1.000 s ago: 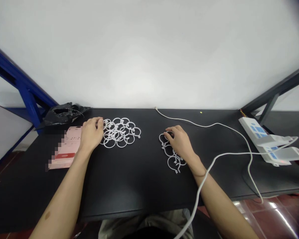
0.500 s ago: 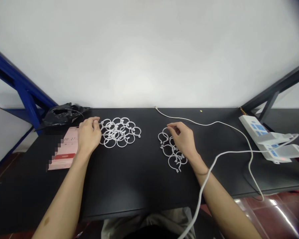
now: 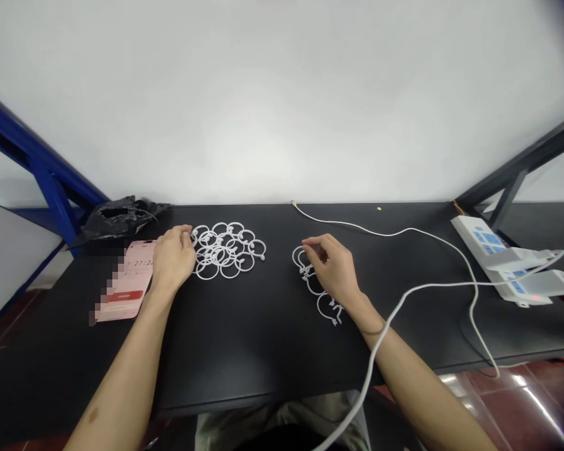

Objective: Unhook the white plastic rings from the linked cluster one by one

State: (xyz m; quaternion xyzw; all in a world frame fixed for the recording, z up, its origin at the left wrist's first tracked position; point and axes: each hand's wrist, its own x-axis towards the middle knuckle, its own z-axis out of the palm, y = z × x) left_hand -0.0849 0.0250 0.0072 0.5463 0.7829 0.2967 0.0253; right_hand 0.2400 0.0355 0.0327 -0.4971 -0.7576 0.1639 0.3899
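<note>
Thin white plastic rings, each with a gap and small knobbed ends, lie in two groups on the black table. The larger pile (image 3: 230, 250) overlaps in many loops left of centre. My left hand (image 3: 175, 260) rests at this pile's left edge, fingers curled together; what its fingertips hold, if anything, is hidden. Over the smaller group of rings (image 3: 328, 307) on the right is my right hand (image 3: 333, 266), thumb and forefinger pinched at a white ring (image 3: 297, 255). My palm hides part of that group.
Left of my left hand lies a pink-screened phone (image 3: 130, 282) showing a timer. A crumpled black plastic bag (image 3: 117, 216) sits behind it. On the right is a white power strip (image 3: 486, 244) with plugged-in adapters. A white cable (image 3: 432, 288) passes over my right forearm.
My right hand has shifted left, and rings at its fingertips have moved left with it, now overlapping. My left hand has edged slightly right, uncovering more of the phone. The larger pile looks unchanged.
</note>
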